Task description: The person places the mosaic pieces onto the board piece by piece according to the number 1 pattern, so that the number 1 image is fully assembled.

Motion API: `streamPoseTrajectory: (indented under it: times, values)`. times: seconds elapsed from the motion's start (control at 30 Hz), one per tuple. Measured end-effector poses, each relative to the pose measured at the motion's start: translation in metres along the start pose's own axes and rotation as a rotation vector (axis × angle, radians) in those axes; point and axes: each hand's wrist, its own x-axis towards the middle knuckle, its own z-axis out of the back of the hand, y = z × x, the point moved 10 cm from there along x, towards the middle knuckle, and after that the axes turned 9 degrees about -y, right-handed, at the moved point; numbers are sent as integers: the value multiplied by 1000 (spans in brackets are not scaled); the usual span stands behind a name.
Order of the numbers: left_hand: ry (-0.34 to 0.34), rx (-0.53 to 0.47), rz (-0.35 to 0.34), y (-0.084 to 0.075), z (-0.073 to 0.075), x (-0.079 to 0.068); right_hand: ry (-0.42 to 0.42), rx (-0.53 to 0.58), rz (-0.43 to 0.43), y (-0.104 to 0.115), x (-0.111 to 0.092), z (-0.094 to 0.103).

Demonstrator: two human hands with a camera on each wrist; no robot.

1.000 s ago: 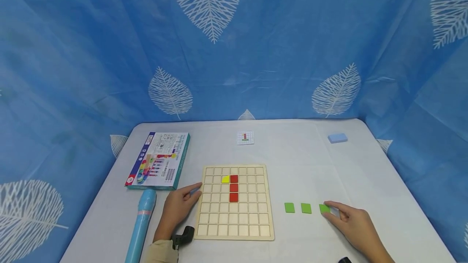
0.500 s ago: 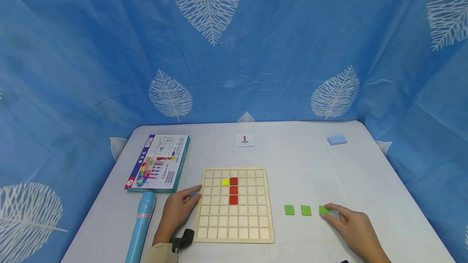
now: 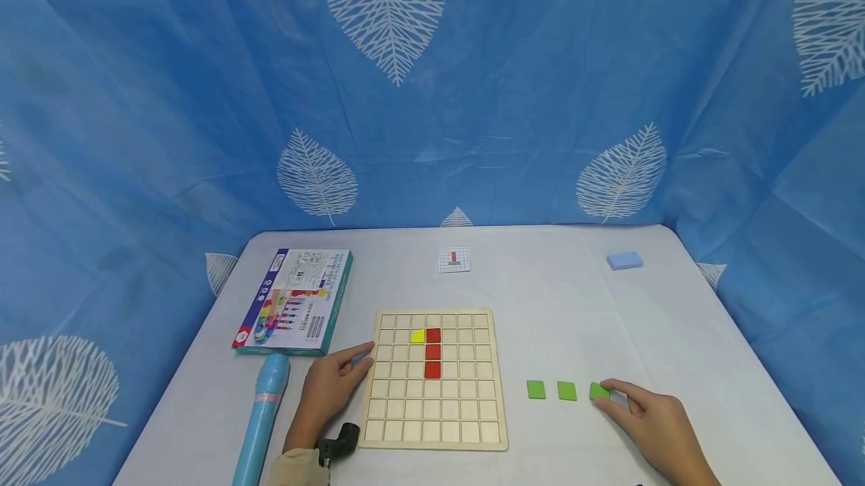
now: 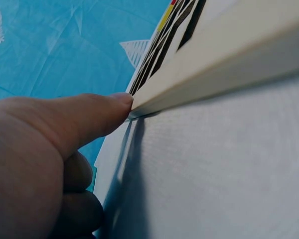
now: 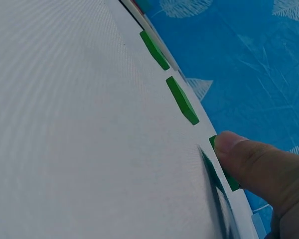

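Observation:
A pale wooden grid board [image 3: 412, 409] lies on the table with one yellow tile [image 3: 417, 336] and a column of three red tiles [image 3: 432, 352] in its cells. My left hand [image 3: 329, 388] touches the board's left edge with thumb and forefinger; in the left wrist view the thumb [image 4: 97, 113] meets the board's side. To the right of the board, two green tiles [image 3: 536, 390] [image 5: 183, 101] lie in a row with a third green tile [image 3: 598, 391]. My right hand [image 3: 652, 422] pinches that third one between thumb and forefinger. Its thumb [image 5: 249, 162] covers part of this tile.
Behind the board lies a small pattern card [image 3: 454, 260]. A blue block [image 3: 625, 261] sits at the back right. On the left are a printed box [image 3: 297, 302] and a light-blue microphone-like stick [image 3: 262, 418], close to my left forearm. A blue curtain [image 3: 432, 95] hangs behind the table.
The head view has tilted up slightly, so the table appears a little lower. Both hands keep their places, the left at the board's edge and the right at the third green tile.

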Motion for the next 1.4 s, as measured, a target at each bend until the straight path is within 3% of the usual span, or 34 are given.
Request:
streamPoseTrajectory:
  times: [0.47, 0.7, 1.07, 1.4]
  values:
    - [-6, 8, -2, 4, 0, -2, 34, -34, 24, 11, -2, -4]
    - [-9, 2, -15, 4, 0, -1, 23, -35, 88, 28, 2, -3]
    - [-5, -8, -31, 3, 1, 1, -44, -18, 275, 62, 15, -1]
    - [-9, -9, -42, 1, 0, 2, -69, 57, 308, 90, 23, -3]
